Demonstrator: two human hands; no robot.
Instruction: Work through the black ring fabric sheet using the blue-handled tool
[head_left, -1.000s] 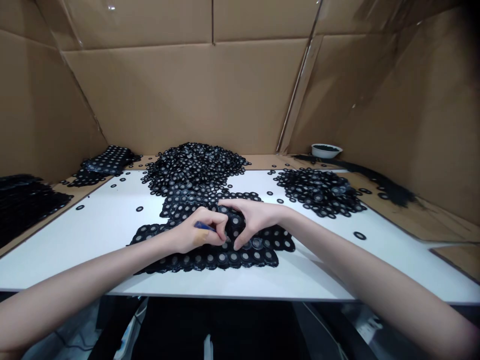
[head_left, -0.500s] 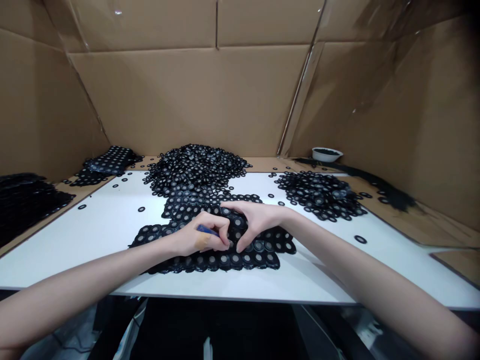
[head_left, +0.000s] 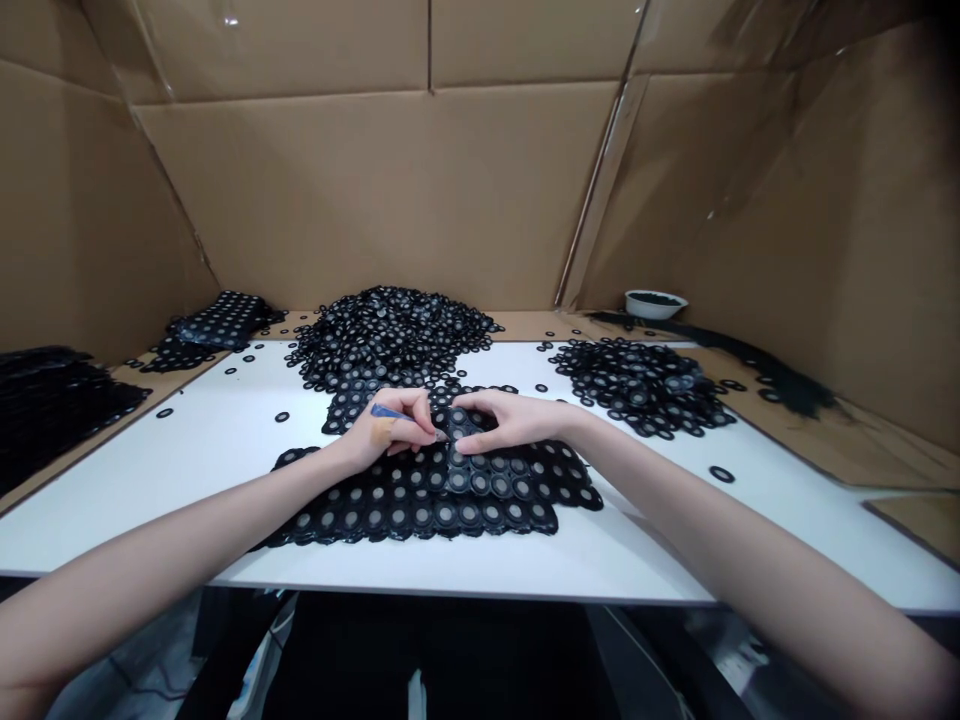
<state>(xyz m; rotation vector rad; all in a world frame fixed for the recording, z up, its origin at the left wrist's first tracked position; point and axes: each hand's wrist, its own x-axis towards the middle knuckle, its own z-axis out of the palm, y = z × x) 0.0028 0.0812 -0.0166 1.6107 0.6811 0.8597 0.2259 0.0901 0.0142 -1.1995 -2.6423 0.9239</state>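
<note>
My left hand (head_left: 390, 428) is closed round a slim blue-handled tool (head_left: 388, 411), whose thin pale tip points right. The tip is at the edge of a black sheet of joined round pieces with grey centres (head_left: 480, 482). Thumb and fingers of my right hand (head_left: 510, 418) are bent over that same sheet, pinching its upper part close to the tool. Beneath lie further black sheets of the same kind (head_left: 375, 517), in overlapping layers. Part of the sheet is hidden under my hands.
A heap of loose black rings (head_left: 390, 335) rises behind my hands. A smaller ring pile (head_left: 637, 385) sits to the right, near a white bowl (head_left: 655, 305) with dark bits. Stacked black sheets (head_left: 60, 405) stand at left. Cardboard walls (head_left: 375, 200) surround the white tabletop (head_left: 187, 470).
Both hands have moved up, away from the table's front edge, the left one also slightly leftward. More of the sheet's grey-centred rows now shows below them. The left hand still holds the tool.
</note>
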